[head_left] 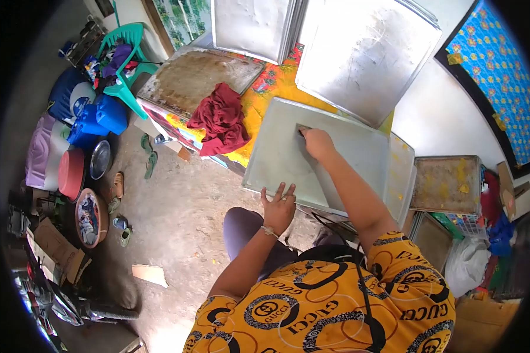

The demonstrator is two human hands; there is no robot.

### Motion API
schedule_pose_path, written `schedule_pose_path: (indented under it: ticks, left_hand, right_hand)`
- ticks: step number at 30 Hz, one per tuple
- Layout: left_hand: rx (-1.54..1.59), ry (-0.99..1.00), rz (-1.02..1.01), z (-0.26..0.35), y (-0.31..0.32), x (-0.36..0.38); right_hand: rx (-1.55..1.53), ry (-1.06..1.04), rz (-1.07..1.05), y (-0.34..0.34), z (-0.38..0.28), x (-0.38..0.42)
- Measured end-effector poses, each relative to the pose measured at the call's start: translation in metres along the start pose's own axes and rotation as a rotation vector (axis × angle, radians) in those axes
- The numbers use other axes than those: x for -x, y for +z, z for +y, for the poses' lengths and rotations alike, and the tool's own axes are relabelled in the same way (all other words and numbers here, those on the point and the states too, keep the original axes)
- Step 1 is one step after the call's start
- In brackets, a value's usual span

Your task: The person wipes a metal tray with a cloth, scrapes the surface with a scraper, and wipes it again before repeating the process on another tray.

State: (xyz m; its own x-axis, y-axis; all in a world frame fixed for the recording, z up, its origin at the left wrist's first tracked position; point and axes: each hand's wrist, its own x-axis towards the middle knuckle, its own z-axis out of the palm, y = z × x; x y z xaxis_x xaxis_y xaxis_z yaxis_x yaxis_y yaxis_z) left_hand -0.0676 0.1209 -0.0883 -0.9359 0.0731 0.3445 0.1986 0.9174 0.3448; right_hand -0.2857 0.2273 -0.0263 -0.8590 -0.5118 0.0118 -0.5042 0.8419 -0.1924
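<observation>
A large grey metal baking tray [341, 150] lies flat on the table in front of me. My right hand [318, 143] rests on its middle, pressing a small brown scraper or pad [302, 129] against the surface. My left hand [278, 209] grips the tray's near edge, fingers spread over the rim. I wear a yellow patterned shirt.
More trays lean at the back [365, 53] and left [197, 73]; a red cloth [221, 120] lies on the yellow tablecloth. A dirty tray [447, 183] sits at right. Buckets, bowls, sandals and a green chair [123, 59] crowd the floor at left.
</observation>
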Motion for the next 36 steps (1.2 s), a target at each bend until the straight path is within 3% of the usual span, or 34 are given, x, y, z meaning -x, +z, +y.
schedule_pose_path:
  ticks: [2, 4, 7, 8, 10, 11, 14, 18, 21, 23, 26, 30, 32, 35, 36]
  left_hand:
    - [0.009, 0.008, 0.015, -0.001, -0.003, 0.000]
    - [0.031, 0.020, 0.036, -0.001, 0.000, 0.000]
    - [0.011, 0.029, 0.060, -0.003, 0.003, -0.002]
    - [0.013, 0.034, 0.064, -0.002, 0.001, -0.002]
    - [0.023, 0.033, 0.044, 0.000, 0.000, 0.001]
    - [0.024, 0.030, 0.042, 0.000, 0.000, 0.001]
    - [0.003, 0.013, 0.020, -0.002, -0.001, 0.002]
    - [-0.002, 0.017, 0.018, -0.005, 0.006, 0.000]
    - [0.023, 0.031, 0.030, -0.004, 0.001, 0.000]
    - [0.024, 0.027, 0.010, -0.002, 0.001, 0.000]
    - [0.051, 0.015, 0.011, -0.001, -0.001, 0.001]
    - [0.027, 0.019, 0.006, -0.002, 0.002, -0.001]
    - [0.028, 0.037, 0.016, -0.005, 0.004, 0.001]
    - [0.014, 0.032, -0.079, -0.005, -0.007, 0.003]
    - [0.035, 0.031, -0.084, -0.005, -0.016, 0.004]
  right_hand:
    - [-0.040, -0.016, -0.164, -0.012, -0.024, 0.030]
    - [0.088, -0.136, -0.147, 0.013, -0.047, 0.078]
    - [0.124, -0.223, 0.041, 0.031, -0.057, 0.104]
    - [0.095, -0.188, -0.109, 0.023, -0.047, 0.086]
    - [-0.027, 0.032, -0.140, 0.001, -0.028, 0.039]
    - [-0.141, 0.010, 0.101, 0.020, 0.002, 0.017]
    - [-0.033, -0.004, -0.043, -0.005, 0.003, 0.015]
    - [0.121, -0.226, 0.108, 0.030, -0.048, 0.102]
    - [0.061, -0.224, 0.093, 0.021, -0.043, 0.096]
    - [-0.020, -0.048, -0.026, 0.000, -0.019, 0.055]
    - [0.022, 0.033, -0.059, -0.013, -0.001, 0.022]
    - [0.195, -0.069, 0.003, 0.012, -0.038, 0.080]
    - [0.162, -0.163, 0.026, 0.015, -0.053, 0.116]
    - [-0.090, -0.132, -0.215, -0.033, -0.058, 0.139]
    - [-0.127, -0.101, -0.165, -0.034, -0.052, 0.140]
